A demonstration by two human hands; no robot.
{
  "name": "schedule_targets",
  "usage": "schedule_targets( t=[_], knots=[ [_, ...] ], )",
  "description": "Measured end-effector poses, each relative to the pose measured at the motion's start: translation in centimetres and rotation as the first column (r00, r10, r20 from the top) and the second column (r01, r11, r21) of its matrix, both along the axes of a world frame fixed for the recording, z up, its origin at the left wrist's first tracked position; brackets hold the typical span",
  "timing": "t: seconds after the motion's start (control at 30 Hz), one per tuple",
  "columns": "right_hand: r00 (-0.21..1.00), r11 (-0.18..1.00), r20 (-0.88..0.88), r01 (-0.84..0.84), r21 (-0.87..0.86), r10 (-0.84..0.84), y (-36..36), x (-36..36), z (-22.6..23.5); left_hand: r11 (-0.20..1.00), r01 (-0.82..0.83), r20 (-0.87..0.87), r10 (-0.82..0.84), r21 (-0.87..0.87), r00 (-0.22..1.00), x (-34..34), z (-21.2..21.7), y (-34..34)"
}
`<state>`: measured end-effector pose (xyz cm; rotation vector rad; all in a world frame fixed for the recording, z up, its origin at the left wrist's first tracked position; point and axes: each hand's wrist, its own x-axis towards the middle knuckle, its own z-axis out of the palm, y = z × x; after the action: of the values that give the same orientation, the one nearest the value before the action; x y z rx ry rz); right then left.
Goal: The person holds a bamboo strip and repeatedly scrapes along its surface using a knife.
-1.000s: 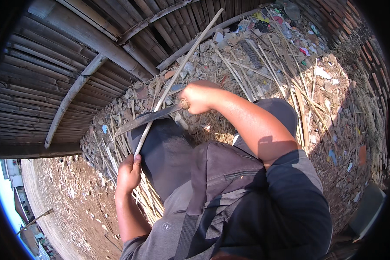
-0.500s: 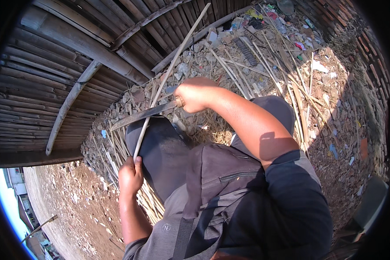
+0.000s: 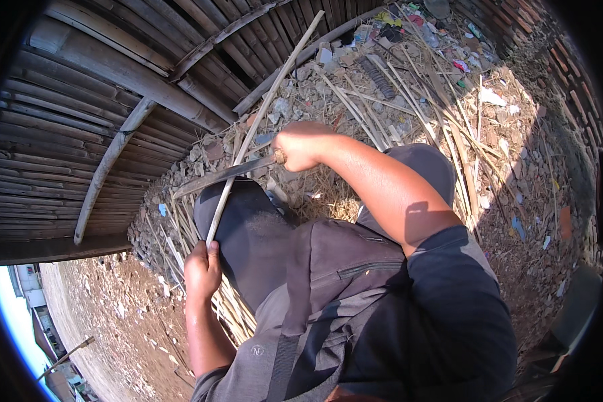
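Note:
My right hand (image 3: 300,146) is closed round the wooden handle of a long-bladed machete (image 3: 224,175). Its blade points left and lies across a long pale bamboo strip (image 3: 262,114), just above my left knee. The strip slants from my left hand up to the far bamboo wall. My left hand (image 3: 202,268) grips the strip's near end, thumb along it, beside my left thigh. Next to that thigh, partly hidden by it and by my left arm, lies a bundle of thin bamboo strips (image 3: 233,309).
A bamboo-slat wall (image 3: 67,144) with round poles rises at the left and far side. Loose bamboo strips (image 3: 459,144) lie over rubble and litter (image 3: 415,27) ahead and to the right. A brick wall (image 3: 573,94) borders the far right. Bare ground (image 3: 130,321) stretches to the left.
The view has shifted very slightly. Both hands keep their holds, and the machete blade stays against the bamboo strip at nearly the same place.

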<state>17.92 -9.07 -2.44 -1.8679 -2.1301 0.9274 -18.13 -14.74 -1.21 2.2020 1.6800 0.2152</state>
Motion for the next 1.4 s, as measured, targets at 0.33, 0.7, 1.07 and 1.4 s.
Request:
schedule_targets(
  t=[0.33, 0.7, 1.07, 1.4],
  knots=[
    [0.967, 0.973, -0.110, 0.230, -0.003, -0.229, 1.2, 1.2, -4.2, 0.998, 0.058, -0.101, -0.055, 0.024, 0.993, -0.4, 0.7, 0.8],
    [0.998, 0.998, -0.024, 0.052, -0.039, -0.053, 1.6, 3.0, -4.1, 0.997, 0.054, -0.006, -0.054, 0.054, 0.999, 0.4, -0.7, 1.2],
    [0.971, 0.978, -0.126, 0.194, -0.080, -0.203, 1.8, 5.6, -4.5, 0.992, 0.105, -0.076, -0.100, 0.072, 0.992, 1.3, 0.1, 0.6],
    [0.984, 0.978, 0.071, -0.170, 0.120, 0.162, -1.1, -2.4, 1.0, 0.998, 0.032, -0.020, -0.031, 0.057, 0.999, 0.5, -0.4, 0.4]
  ],
)
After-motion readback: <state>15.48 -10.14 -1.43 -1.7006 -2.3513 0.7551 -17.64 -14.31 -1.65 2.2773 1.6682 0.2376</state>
